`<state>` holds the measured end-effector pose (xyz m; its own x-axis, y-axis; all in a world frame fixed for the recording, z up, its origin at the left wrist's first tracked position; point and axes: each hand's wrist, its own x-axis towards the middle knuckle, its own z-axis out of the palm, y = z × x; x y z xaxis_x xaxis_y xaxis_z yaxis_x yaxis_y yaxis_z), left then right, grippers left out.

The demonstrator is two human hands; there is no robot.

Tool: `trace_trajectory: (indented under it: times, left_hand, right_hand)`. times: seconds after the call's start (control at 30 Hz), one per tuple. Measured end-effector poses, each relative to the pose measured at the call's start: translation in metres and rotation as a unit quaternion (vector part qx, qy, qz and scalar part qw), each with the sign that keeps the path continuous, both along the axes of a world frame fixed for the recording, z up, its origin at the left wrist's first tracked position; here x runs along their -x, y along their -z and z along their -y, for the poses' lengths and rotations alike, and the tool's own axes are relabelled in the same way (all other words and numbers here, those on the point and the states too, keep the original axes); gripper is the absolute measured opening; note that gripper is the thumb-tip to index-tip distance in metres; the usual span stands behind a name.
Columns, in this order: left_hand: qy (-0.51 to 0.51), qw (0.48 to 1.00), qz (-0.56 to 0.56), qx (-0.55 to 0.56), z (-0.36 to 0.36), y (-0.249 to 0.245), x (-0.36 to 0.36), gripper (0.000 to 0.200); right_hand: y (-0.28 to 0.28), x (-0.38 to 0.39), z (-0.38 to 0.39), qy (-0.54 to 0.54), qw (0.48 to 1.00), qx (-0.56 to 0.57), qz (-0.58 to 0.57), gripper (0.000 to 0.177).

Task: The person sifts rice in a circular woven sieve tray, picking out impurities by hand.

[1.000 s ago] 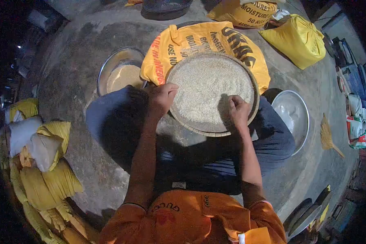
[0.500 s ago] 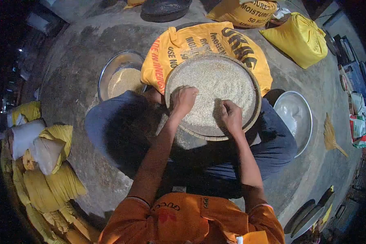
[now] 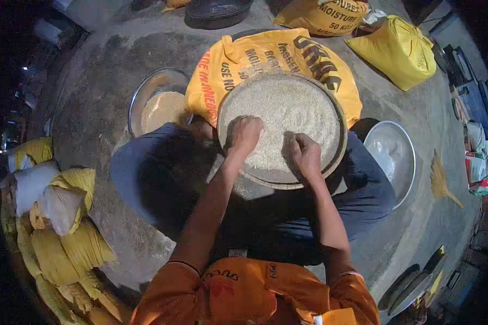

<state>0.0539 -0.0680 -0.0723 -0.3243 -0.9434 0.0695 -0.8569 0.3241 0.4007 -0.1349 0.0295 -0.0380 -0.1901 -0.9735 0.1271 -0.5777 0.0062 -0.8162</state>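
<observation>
A round woven tray [image 3: 282, 184] with a bamboo rim lies across my crossed legs, covered with pale rice-like grain [image 3: 282, 108]. My left hand [image 3: 248, 132] is over the left part of the grain, fingers curled in. Over the lower right part is my right hand [image 3: 305, 151], with thumb and fingers pinched together. Both hands are close to the grain surface. Whatever is between the fingers is too small or hidden to make out. Under the tray's far side spreads a printed orange sack [image 3: 217, 70].
At left stands a metal basin [image 3: 134, 103] with tan grain; at right, another metal basin [image 3: 398, 157]. A dark basin [image 3: 218, 13], a filled printed sack [image 3: 322, 19] and a yellow sack [image 3: 398, 54] sit beyond. Yellow sacks [image 3: 70, 249] pile at left. A small broom [image 3: 442, 181] lies right.
My right hand has shifted slightly left over the grain, and my left hand has turned a little with fingers still curled. The whole view has drifted slightly.
</observation>
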Motion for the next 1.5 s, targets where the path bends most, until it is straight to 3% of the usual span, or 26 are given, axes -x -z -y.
trace_trajectory:
  times: [0.07, 0.13, 0.17, 0.23, 0.27, 0.33, 0.37, 0.43, 0.47, 0.53, 0.7, 0.77, 0.97, 1.17, 1.27, 1.33, 1.47, 1.5]
  left_hand:
    - [-0.022, 0.999, -0.026, -0.008, -0.001, -0.009, -0.007, 0.016]
    - [-0.046, 0.983, -0.179, 0.001, -0.005, -0.021, -0.017, 0.018]
    - [-0.047, 0.983, -0.178, 0.002, -0.006, -0.025, -0.02, 0.018]
    - [-0.044, 0.969, -0.242, -0.028, -0.008, -0.03, -0.024, 0.018]
    - [-0.043, 0.969, -0.241, -0.027, -0.01, -0.03, -0.024, 0.018]
    - [-0.062, 0.955, -0.28, -0.073, -0.012, -0.029, -0.022, 0.019]
    - [-0.061, 0.955, -0.279, -0.072, -0.014, -0.027, -0.02, 0.019]
    - [-0.086, 0.91, -0.363, -0.181, -0.02, -0.021, -0.014, 0.024]
    - [-0.084, 0.91, -0.363, -0.183, -0.026, -0.032, -0.007, 0.024]
    - [-0.127, 0.801, -0.463, -0.358, -0.039, -0.051, 0.005, 0.026]
    - [-0.104, 0.735, -0.488, -0.46, -0.053, -0.051, 0.021, 0.026]
    - [-0.099, 0.675, -0.554, -0.477, -0.058, -0.047, 0.025, 0.026]
    - [-0.089, 0.641, -0.568, -0.509, -0.062, -0.057, 0.03, 0.021]
    - [-0.089, 0.639, -0.564, -0.516, -0.061, -0.048, 0.028, 0.022]
    - [-0.101, 0.638, -0.567, -0.511, -0.062, -0.048, 0.029, 0.02]
    - [-0.105, 0.642, -0.564, -0.509, -0.063, -0.046, 0.03, 0.019]
    - [-0.13, 0.641, -0.561, -0.508, -0.066, -0.041, 0.032, 0.017]
    - [-0.13, 0.641, -0.561, -0.508, -0.068, -0.04, 0.033, 0.017]
  right_hand:
    - [0.001, 0.0, 0.0, 0.006, 1.0, 0.002, 0.013, 0.013]
    - [0.0, 0.002, 0.001, 0.017, 0.998, 0.032, 0.051, 0.015]
    - [0.002, 0.002, 0.001, 0.016, 0.998, 0.032, 0.052, 0.015]
    - [0.011, 0.002, 0.003, 0.022, 0.982, -0.011, 0.188, 0.016]
    - [0.015, 0.004, 0.005, 0.021, 0.982, -0.01, 0.189, 0.016]
    - [0.014, 0.004, 0.007, 0.022, 0.939, -0.06, 0.339, 0.013]
    - [0.008, 0.004, 0.006, 0.023, 0.939, -0.059, 0.339, 0.013]
    - [-0.008, 0.004, 0.001, 0.009, 0.808, -0.171, 0.564, 0.009]
    - [-0.011, 0.002, 0.001, 0.012, 0.808, -0.17, 0.564, 0.009]
    - [-0.014, 0.0, 0.001, 0.01, 0.813, -0.152, 0.561, 0.008]
    - [-0.012, 0.004, 0.001, 0.011, 0.834, -0.141, 0.533, 0.009]
    - [-0.014, 0.005, 0.0, 0.011, 0.833, -0.138, 0.536, 0.01]
    - [-0.016, 0.002, -0.001, 0.006, 0.828, -0.145, 0.541, 0.011]
    - [-0.013, 0.0, -0.002, -0.002, 0.839, -0.144, 0.525, 0.012]
    - [-0.017, -0.003, -0.003, 0.0, 0.883, -0.097, 0.459, 0.012]
    - [-0.021, -0.003, -0.004, -0.028, 0.935, -0.07, 0.346, 0.013]
    - [-0.006, -0.005, -0.004, -0.018, 0.949, -0.042, 0.311, 0.015]
    - [-0.005, -0.005, -0.005, -0.024, 0.972, 0.008, 0.234, 0.014]
